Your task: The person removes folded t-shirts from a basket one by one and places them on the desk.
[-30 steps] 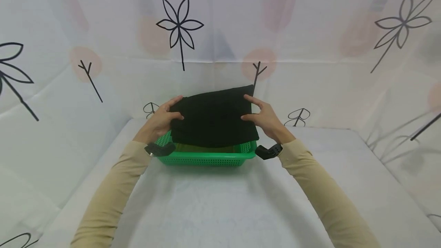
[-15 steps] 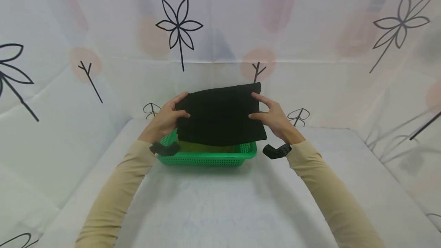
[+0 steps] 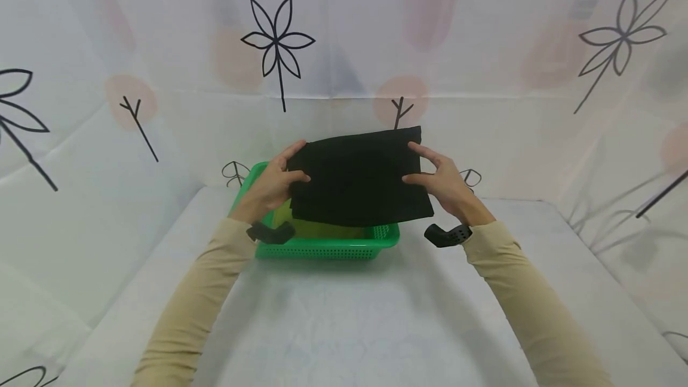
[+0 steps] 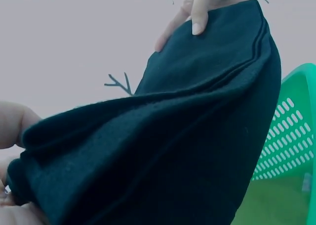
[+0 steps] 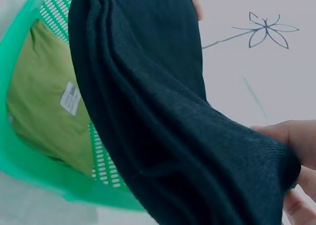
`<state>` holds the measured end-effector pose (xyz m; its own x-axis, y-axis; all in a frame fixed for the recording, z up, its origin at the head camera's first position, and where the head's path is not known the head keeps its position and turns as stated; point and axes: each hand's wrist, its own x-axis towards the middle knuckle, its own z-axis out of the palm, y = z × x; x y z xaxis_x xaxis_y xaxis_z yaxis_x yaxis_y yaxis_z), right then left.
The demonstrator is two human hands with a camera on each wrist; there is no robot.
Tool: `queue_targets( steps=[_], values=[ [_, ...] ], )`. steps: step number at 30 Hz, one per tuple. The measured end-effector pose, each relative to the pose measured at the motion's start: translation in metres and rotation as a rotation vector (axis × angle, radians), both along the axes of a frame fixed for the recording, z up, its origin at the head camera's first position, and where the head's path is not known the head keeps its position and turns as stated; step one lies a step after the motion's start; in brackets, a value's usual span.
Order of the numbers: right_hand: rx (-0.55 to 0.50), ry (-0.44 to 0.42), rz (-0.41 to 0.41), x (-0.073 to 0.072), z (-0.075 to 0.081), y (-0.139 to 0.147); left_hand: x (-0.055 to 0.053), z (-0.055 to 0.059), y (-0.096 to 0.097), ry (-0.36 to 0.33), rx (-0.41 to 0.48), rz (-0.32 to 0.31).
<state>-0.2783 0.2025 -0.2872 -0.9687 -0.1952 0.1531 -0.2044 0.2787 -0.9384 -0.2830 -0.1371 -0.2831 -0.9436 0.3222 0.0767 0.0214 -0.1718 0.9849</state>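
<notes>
A folded black cloth (image 3: 360, 178) is held up in the air between both hands, partly over a green basket (image 3: 328, 249). My left hand (image 3: 274, 183) pinches its left end, thumb on the near face. My right hand (image 3: 443, 184) grips the right end the same way. Several stacked layers of the cloth (image 4: 197, 106) show along its edge in the left wrist view. Inside the basket lies a folded olive-green cloth (image 5: 49, 96) with a white label (image 5: 70, 99), seen in the right wrist view. The black cloth hides much of the basket in the head view.
The basket stands on a white-covered table (image 3: 344, 315), near the back. Behind it hangs a white curtain (image 3: 344, 40) printed with flowers and twigs. Dark bands with small devices (image 3: 447, 235) sit on both wrists.
Both hands have moved to the right and slightly up, carrying the black cloth with them. More of the basket's left side and the olive-green cloth now shows.
</notes>
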Motion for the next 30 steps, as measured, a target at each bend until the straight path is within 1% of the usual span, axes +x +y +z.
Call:
queue_targets(
  steps=[6,10,13,20,22,25,28,29,30],
  values=[
    [0.017,0.014,-0.005,0.006,0.003,0.013,0.0,-0.001,0.013,0.017,0.005,-0.005],
    [0.045,0.02,-0.013,0.009,0.006,0.023,0.001,0.0,0.025,0.036,0.05,-0.025],
    [0.065,0.013,-0.027,0.012,0.009,0.032,0.001,0.001,0.034,0.044,0.1,-0.048],
    [0.063,-0.014,-0.034,0.018,0.014,0.055,0.001,0.002,0.055,0.008,0.19,-0.121],
    [0.06,-0.015,-0.037,0.019,0.015,0.06,0.001,0.002,0.061,0.01,0.202,-0.123],
    [0.061,-0.016,-0.037,0.021,0.017,0.069,0.002,0.002,0.07,0.014,0.191,-0.109],
    [0.075,-0.018,-0.041,0.024,0.019,0.078,0.002,0.002,0.079,0.011,0.155,-0.08],
    [0.087,-0.017,-0.047,0.024,0.019,0.081,0.002,0.002,0.083,0.014,0.134,-0.065],
    [0.102,-0.012,-0.06,0.025,0.02,0.084,0.001,0.002,0.086,0.012,0.13,-0.062]
  ],
)
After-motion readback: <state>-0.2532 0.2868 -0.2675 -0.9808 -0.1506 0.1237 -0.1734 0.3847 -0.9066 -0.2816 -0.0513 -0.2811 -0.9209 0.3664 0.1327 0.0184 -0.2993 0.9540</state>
